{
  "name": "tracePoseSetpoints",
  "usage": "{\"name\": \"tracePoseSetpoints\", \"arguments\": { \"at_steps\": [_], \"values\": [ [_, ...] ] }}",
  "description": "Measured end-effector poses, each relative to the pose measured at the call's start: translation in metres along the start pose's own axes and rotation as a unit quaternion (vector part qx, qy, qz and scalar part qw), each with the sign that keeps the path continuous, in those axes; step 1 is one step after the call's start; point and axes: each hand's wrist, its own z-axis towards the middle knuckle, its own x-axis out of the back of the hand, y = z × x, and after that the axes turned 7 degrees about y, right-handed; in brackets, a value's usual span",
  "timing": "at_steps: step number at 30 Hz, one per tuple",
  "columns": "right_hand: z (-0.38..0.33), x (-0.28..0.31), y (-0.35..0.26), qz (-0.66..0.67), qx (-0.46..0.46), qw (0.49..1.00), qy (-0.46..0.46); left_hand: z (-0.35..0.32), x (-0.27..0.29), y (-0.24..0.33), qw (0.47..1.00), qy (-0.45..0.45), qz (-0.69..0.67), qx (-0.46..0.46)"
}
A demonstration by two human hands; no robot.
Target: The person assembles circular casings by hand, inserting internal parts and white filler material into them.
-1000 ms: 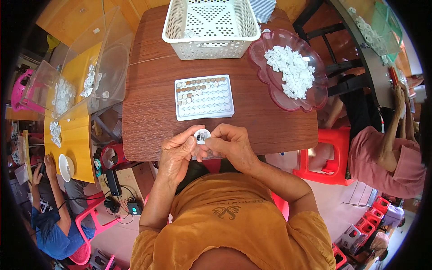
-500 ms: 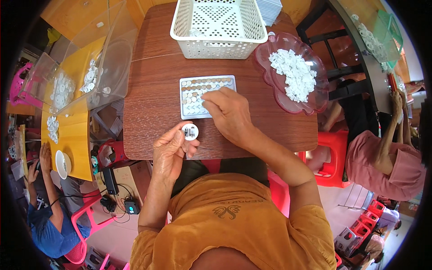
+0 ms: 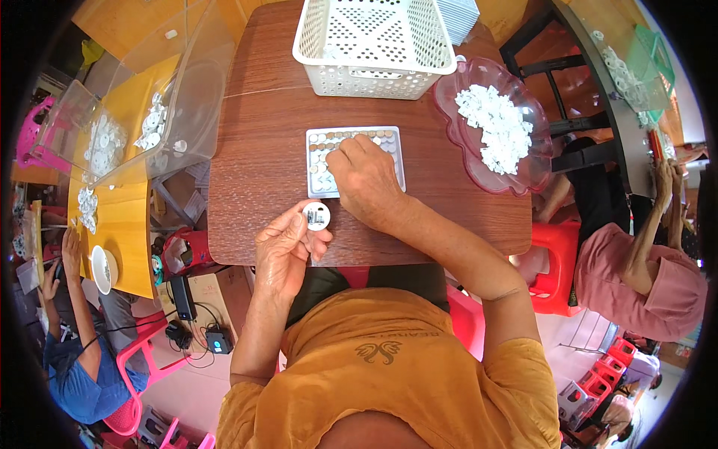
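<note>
Between the thumb and fingers of my left hand (image 3: 283,247) is a round white plastic case (image 3: 317,216). Its open face is turned up and shows small metal parts and dark spots inside. My right hand (image 3: 368,183) reaches over a shallow pale tray (image 3: 401,161), its fingers bent and pressed together. The fingertips point down among the rows of small round coin-like discs (image 3: 323,147), some silvery and some brownish. Whatever sits between these fingertips is hidden. The tray lies flat on the brown table, just beyond the white case.
A white perforated basket (image 3: 370,82) stands at the table's far side. Right of the tray, a pink scalloped bowl (image 3: 447,112) holds a heap of small white pieces (image 3: 497,131). Clear bins (image 3: 196,97) stand at left by a yellow table (image 3: 134,247). People sit on both sides.
My right hand has shifted slightly left over the tray, its fingers curled more tightly. The left hand still holds the white case in nearly the same place. The whole view has moved a little.
</note>
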Motion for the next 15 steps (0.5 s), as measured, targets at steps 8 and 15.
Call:
{"name": "tracePoseSetpoints", "arguments": {
  "at_steps": [8,15],
  "values": [
    [0.0009,0.0002,-0.0004,0.001,0.013,1.0,0.005,0.0017,-0.0048,-0.0008,1.0,-0.006,0.001,0.002],
    [-0.0045,0.0012,-0.0014,0.002,0.041,0.999,0.009,0.0002,-0.0073,-0.0012,1.0,0.01,0.017,-0.008]
  ]
}}
